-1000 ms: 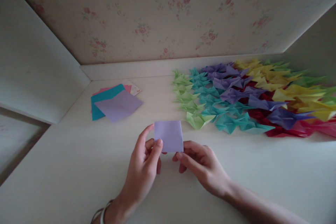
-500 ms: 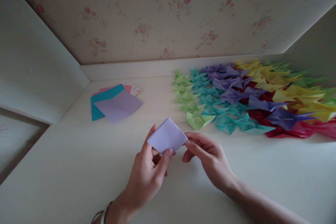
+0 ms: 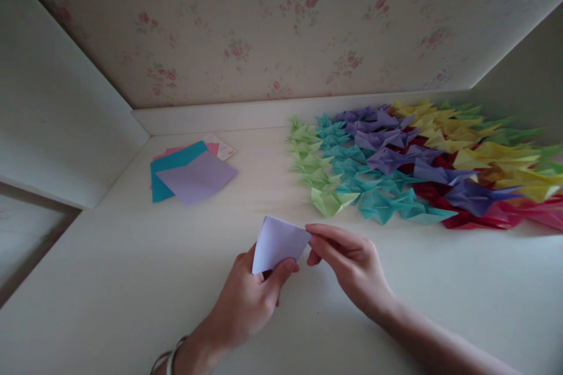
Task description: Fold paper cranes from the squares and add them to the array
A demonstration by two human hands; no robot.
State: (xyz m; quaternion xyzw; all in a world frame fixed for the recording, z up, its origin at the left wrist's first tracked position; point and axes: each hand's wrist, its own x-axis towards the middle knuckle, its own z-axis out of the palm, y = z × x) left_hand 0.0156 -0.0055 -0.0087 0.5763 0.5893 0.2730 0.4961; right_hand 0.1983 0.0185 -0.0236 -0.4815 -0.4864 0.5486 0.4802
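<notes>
A folded square of pale lilac origami paper [image 3: 280, 242] is held above the white table, tilted between my two hands. My left hand [image 3: 253, 293] grips its lower side, thumb on the front and the other fingers mostly hidden behind. At the right corner my right hand [image 3: 347, 258] pinches the paper between thumb and fingertips. Beyond the hands, to the left, a flat sheet of purple paper [image 3: 197, 179] lies over a teal sheet [image 3: 162, 173].
Rows of folded paper cranes [image 3: 389, 161] in green, teal, purple, red and yellow cover the table's back right. Under the loose sheets lies pink paper [image 3: 173, 150]. A low white ledge [image 3: 220, 117] and a flowered wall [image 3: 264, 29] stand behind; a white panel [image 3: 57, 82] rises at left.
The folded lilac paper has turned counterclockwise and dropped slightly toward me. My left hand has tilted with it, while my right hand stays at the right corner.
</notes>
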